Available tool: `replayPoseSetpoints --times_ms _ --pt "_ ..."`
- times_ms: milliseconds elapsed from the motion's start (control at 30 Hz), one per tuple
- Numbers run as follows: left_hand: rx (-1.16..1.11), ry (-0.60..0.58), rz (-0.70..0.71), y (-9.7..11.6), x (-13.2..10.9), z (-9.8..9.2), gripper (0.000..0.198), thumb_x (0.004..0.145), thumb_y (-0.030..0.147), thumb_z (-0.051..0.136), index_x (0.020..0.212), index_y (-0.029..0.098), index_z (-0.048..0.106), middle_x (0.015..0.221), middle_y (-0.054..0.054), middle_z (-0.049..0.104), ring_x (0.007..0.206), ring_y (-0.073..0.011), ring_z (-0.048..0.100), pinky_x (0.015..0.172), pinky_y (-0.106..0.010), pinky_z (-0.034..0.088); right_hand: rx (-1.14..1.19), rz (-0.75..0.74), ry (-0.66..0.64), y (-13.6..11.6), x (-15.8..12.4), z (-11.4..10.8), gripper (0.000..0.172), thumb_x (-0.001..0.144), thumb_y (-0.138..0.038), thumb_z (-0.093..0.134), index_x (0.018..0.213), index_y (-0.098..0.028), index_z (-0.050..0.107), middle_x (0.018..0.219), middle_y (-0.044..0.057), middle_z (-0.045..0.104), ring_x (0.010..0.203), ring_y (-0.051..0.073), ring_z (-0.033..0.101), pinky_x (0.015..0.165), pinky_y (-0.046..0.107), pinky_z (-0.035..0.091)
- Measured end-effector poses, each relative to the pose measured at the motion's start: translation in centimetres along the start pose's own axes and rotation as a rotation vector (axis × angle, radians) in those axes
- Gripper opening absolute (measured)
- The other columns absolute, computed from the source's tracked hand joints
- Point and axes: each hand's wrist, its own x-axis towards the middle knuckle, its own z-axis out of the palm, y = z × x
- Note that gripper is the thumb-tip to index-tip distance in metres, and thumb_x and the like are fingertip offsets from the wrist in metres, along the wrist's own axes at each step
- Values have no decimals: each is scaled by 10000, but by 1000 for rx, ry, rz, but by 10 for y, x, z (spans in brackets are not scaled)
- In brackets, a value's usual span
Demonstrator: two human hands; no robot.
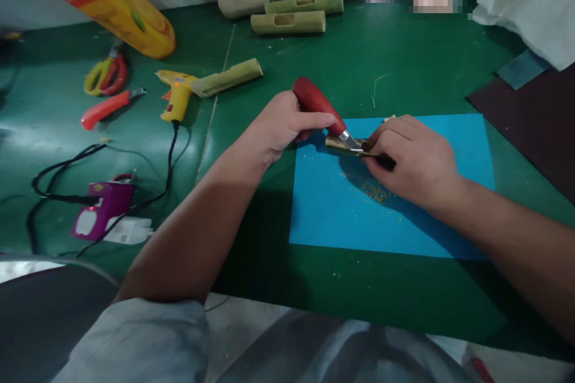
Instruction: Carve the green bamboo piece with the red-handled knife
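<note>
My left hand (287, 119) is closed around the red handle of a carving knife (317, 102). The knife's short metal blade points down to the right and touches the cut opening of a bamboo piece (339, 143). My right hand (408, 152) grips that bamboo piece at its right end, with the fingers hiding much of it. Both hands are over a blue sheet (323, 209) on the green table. Fine bamboo shavings (377, 192) lie scattered on the sheet just below the piece.
Bamboo tubes (287, 23) with cut openings lie at the back. Left of me are another tube (231, 78), a corded yellow glue gun (178, 96), a red utility knife (105, 111), scissors (105, 75), a purple power adapter (103, 209) and a large bottle (112, 3). Dark board (534, 125) lies right.
</note>
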Motion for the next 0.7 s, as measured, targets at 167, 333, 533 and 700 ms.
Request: replayPoseSetpoints --times_ms 167,333,533,700 --pt "60 51 53 3 -3 4 215 748 389 857 766 211 738 577 5 592 503 -122 468 493 -298 345 50 21 5 3 0 -1 146 913 -278 655 782 -285 590 1003 78 762 983 302 685 768 450 500" --pt "111 178 312 12 -18 21 328 846 421 795 993 242 564 914 -8 736 728 -155 645 657 -325 503 67 50 21 7 0 0 92 906 -325 666 839 -274 630 960 84 760 943 298 690 726 428 486" --pt "388 341 661 25 -32 41 243 825 359 817 933 227 644 927 -29 726 829 -195 659 772 -389 559 89 38 76 9 -1 3 84 894 -316 678 869 -254 627 963 81 763 952 284 708 733 397 491" --pt "454 356 572 35 -38 45 197 814 384 828 855 250 690 852 -26 737 811 -224 676 725 -401 566 88 30 83 10 0 4 97 892 -315 674 850 -261 604 928 71 753 916 281 700 718 399 485"
